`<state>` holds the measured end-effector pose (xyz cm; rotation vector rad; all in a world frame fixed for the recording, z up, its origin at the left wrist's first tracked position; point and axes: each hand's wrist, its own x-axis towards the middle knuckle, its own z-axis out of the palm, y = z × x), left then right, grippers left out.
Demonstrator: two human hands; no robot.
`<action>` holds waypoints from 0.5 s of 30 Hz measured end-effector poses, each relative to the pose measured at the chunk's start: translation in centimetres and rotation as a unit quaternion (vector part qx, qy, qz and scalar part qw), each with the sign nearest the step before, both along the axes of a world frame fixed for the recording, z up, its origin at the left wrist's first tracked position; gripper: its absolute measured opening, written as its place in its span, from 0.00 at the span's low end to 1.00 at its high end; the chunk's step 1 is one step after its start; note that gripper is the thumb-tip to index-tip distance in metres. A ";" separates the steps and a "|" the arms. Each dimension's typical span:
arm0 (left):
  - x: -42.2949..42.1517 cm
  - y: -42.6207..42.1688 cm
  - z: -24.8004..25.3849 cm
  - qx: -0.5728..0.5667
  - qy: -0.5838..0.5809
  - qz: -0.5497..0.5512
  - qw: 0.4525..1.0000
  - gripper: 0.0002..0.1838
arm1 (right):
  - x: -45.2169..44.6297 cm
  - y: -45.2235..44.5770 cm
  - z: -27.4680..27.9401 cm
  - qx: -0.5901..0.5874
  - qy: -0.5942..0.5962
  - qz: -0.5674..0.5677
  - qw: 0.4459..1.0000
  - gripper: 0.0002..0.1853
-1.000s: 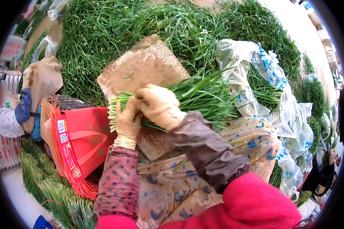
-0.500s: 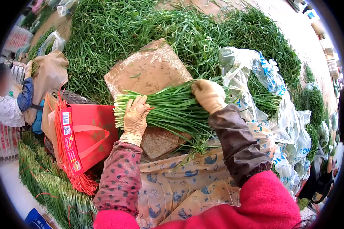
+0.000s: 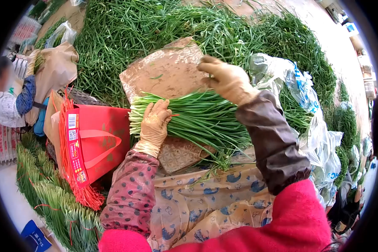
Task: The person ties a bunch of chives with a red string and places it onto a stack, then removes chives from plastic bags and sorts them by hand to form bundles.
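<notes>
A bunch of garlic chives point(image 3: 210, 115) lies across a worn, mud-smeared board point(image 3: 166, 65), its pale cut ends to the left and green leaves to the right. My left hand point(image 3: 154, 126), in a rubber glove, grips the bunch near the pale ends. From beside its fingers pokes a bit of red tie point(image 3: 174, 115). My right hand point(image 3: 231, 82), gloved too, hovers above the leaves with its fingers stretched out to the left and holds nothing. The underside of the bunch is hidden.
Loose chives point(image 3: 126, 42) are heaped behind the board. At left stands a red bag point(image 3: 107, 145) with red ties point(image 3: 67, 155) hanging over its side. Tied bunches point(image 3: 56, 197) lie at lower left, plastic bags point(image 3: 319, 143) at right. Another person point(image 3: 12, 101) works at far left.
My right hand has come off the leaves, moving up and left, its fingers now extended. My left hand stays on the bunch. The whole view has shifted slightly.
</notes>
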<state>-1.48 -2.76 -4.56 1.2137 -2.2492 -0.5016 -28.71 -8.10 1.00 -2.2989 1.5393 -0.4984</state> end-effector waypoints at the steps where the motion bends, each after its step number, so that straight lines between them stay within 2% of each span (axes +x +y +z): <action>1: 0.0 0.0 0.0 -0.003 -0.001 -0.001 1.000 0.09 | 1.3 -0.2 1.1 0.094 0.048 -0.005 0.994 0.23; 2: -0.1 0.0 0.0 -0.007 -0.002 -0.001 1.000 0.09 | 1.9 -0.3 0.9 0.115 0.080 -0.002 0.990 0.26; 5: 0.0 -0.1 -0.5 -0.007 0.003 -0.002 1.000 0.09 | 2.7 -0.8 -1.0 0.249 0.170 0.044 0.952 0.19; 6: 0.1 -0.1 -0.6 -0.005 0.002 -0.006 1.000 0.09 | 2.6 -0.8 -1.8 0.250 0.171 0.047 0.952 0.19; 8: 0.0 -0.2 -0.5 -0.005 0.002 -0.005 1.000 0.10 | 1.8 -0.9 -4.1 0.268 -0.017 -0.167 0.949 0.18; 9: 0.0 -0.3 -0.5 -0.004 0.003 -0.009 1.000 0.09 | 0.9 -1.6 -5.4 0.260 -0.089 -0.296 0.915 0.17; 10: 0.0 -0.3 -0.5 -0.003 0.004 -0.013 1.000 0.09 | 0.1 -2.3 -5.7 0.246 -0.159 -0.417 0.860 0.16; 12: 0.0 -0.5 -0.6 -0.007 0.006 -0.015 1.000 0.09 | -2.8 -2.4 -4.7 0.207 -0.414 -0.536 0.706 0.15; 14: 0.0 -0.6 -0.7 -0.007 0.006 -0.016 1.000 0.09 | -4.0 -1.8 -2.1 0.196 -0.126 -0.474 0.849 0.22; 15: 0.0 -0.6 -0.8 -0.007 -0.004 -0.012 1.000 0.08 | -2.3 -0.4 -0.2 0.118 0.013 -0.456 0.882 0.30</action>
